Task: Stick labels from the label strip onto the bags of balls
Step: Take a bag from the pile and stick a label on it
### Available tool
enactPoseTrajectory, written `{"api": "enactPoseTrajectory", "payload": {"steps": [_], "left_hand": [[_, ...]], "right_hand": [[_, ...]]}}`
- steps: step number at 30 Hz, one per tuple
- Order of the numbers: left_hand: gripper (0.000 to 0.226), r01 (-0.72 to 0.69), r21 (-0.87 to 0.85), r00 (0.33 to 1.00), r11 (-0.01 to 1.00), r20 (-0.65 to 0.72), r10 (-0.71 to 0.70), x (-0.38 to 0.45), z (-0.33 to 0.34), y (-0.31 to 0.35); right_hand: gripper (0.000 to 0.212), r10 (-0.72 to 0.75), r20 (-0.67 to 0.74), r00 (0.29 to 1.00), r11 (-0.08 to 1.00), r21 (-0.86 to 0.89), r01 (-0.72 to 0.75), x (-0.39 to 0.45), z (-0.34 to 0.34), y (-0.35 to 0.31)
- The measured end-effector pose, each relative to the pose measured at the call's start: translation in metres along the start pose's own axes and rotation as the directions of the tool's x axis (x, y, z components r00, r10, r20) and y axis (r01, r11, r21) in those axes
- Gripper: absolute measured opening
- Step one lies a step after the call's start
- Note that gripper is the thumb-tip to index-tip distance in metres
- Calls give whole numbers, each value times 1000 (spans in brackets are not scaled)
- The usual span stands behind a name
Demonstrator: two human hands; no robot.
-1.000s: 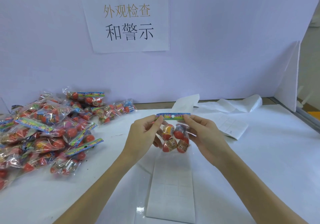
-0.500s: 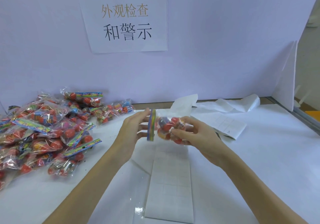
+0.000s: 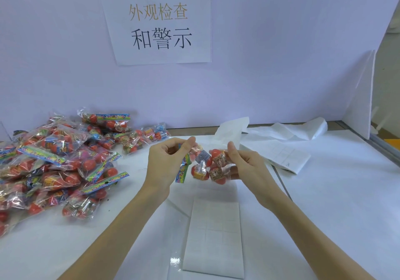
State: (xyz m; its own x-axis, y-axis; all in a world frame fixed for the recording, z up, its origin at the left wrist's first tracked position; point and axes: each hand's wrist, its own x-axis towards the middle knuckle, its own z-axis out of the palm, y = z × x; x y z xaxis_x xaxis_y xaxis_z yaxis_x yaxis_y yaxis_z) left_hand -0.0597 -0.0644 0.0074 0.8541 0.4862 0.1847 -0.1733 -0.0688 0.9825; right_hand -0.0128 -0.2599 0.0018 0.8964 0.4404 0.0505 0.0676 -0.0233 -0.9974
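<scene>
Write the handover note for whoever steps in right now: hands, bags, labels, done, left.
Left hand: pinches the header end of one bag.
Right hand: grips the same bag's ball end, held above the table.
Label strip: flat on the table under the hands.
Pile of bags: to the left.
Done: cannot tell if any bag has a label.
Left: label this bag, then the pile.
</scene>
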Motion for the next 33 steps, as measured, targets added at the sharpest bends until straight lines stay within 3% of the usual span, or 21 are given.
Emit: {"api": "enactPoseTrajectory", "payload": {"steps": [3,4,6,8,10,17,20,24,27,33], "left_hand": [[19,12,-17,997,1000,-73,-13,4,-3,-2],[20,23,-23,996,999,-88,-25,5,-4,-3],[30,81,-45,995,996,-61,-84,5,-4,-4],[48,193,-51,980,980,53,-190,5,-2,-5],[47,228,-30,965,973,140,-222,2,1,-6],[32,-25,160,999,987,32,20,3,-1,-8],[14,-22,113,993,993,114,9,5,-6,-3],[38,-9,12,955,1000,297,5,0,-4,3],[32,16,-9,964,1000,266,-13,-5,2,3],[22,0,-5,992,1000,126,1,-3,3,0]], "right_hand": [[37,57,258,964,994,79,-80,-3,-4,-3],[37,55,285,957,992,96,-86,-3,-6,-2],[40,33,223,974,985,160,-70,-2,-5,-3],[42,8,138,990,971,236,-41,0,-5,-4],[41,-9,91,996,958,286,-17,1,-8,-3],[35,-41,27,999,953,302,31,2,-3,-1],[29,-74,22,997,988,134,71,0,-7,-3],[34,-134,40,990,988,-70,136,-3,-8,-4],[34,-171,46,984,967,-185,177,-4,-5,-2],[41,-141,31,990,968,-205,144,-1,0,6]]}}
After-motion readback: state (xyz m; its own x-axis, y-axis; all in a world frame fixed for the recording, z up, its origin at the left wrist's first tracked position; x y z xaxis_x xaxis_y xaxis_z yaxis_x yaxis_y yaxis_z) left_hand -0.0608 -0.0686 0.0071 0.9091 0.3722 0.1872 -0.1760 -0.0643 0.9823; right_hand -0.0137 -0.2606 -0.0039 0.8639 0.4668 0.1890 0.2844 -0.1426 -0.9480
